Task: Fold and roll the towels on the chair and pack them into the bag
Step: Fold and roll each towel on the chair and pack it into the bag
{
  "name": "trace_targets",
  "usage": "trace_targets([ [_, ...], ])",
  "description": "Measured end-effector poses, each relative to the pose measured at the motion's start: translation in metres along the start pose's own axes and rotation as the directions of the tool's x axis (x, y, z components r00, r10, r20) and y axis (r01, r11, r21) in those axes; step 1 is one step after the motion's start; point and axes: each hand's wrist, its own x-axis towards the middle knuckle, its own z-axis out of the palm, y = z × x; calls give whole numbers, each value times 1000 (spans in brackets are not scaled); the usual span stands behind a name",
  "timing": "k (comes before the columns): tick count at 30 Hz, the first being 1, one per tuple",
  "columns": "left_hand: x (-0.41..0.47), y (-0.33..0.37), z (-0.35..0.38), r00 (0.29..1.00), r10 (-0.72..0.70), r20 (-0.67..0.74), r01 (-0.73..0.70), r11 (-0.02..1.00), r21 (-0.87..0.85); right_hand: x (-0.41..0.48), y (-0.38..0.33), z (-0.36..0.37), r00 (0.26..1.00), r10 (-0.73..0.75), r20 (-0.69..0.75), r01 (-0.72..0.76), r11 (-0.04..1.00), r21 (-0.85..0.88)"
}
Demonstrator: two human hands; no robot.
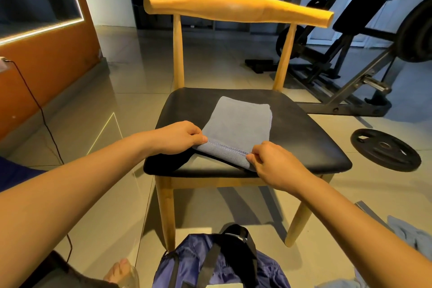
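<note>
A grey-blue towel, folded into a narrow strip, lies on the black seat of a wooden chair. Its near hem with blue stitching is turned over at the seat's front. My left hand pinches the left end of that hem. My right hand pinches the right end. A blue bag with black straps sits on the floor below the chair, at the bottom of the view. A dark cloth lies on the seat's front left corner under my left hand.
Another light blue towel lies on the floor at the right, behind my right forearm. A black weight plate lies right of the chair, gym equipment behind it. An orange wall with a black cable stands left.
</note>
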Motion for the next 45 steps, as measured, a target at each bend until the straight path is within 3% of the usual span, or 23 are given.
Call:
trace_targets([
  [4, 5, 2, 0, 998, -59, -25, 59, 998, -14, 1, 0, -4, 999, 36, -34, -38, 998, -58],
  [7, 7, 0, 2, 993, -24, -117, 27, 999, 27, -3, 5, -5, 988, -11, -154, -3, 996, -87],
  [9, 3, 0, 5, 974, 63, -219, -50, 997, 63, -7, 8, -2, 947, -132, -293, 98, 987, -128],
  [12, -5, 0, 14, 908, 294, -300, -245, 951, 190, -8, 12, 11, 862, -327, -386, 235, 935, -267],
  [15, -9, -5, 21, 856, 439, -274, -332, 872, 360, -9, 16, 21, 842, -380, -384, 254, 906, -340],
  [21, -16, -21, 23, 794, 555, -246, -407, 787, 464, -28, 24, 24, 842, -433, -321, 325, 883, -338],
  [28, -7, -19, 17, 836, 491, -246, -359, 827, 433, -23, 25, 24, 864, -371, -339, 281, 916, -286],
  [34, 2, -8, 16, 940, 265, -216, -248, 963, 102, -17, 22, 4, 949, -132, -286, 155, 986, 58],
  [40, 13, 3, 12, 977, 82, -196, -107, 987, -120, 6, 26, -12, 995, 39, -96, 1, 924, 383],
  [43, 19, 9, 12, 977, 11, -214, -49, 983, -175, 16, 28, -9, 995, 55, -86, -21, 936, 352],
  [45, 21, 9, 12, 964, -2, -265, -34, 991, -130, 20, 30, -5, 989, 58, -138, -29, 979, 204],
])
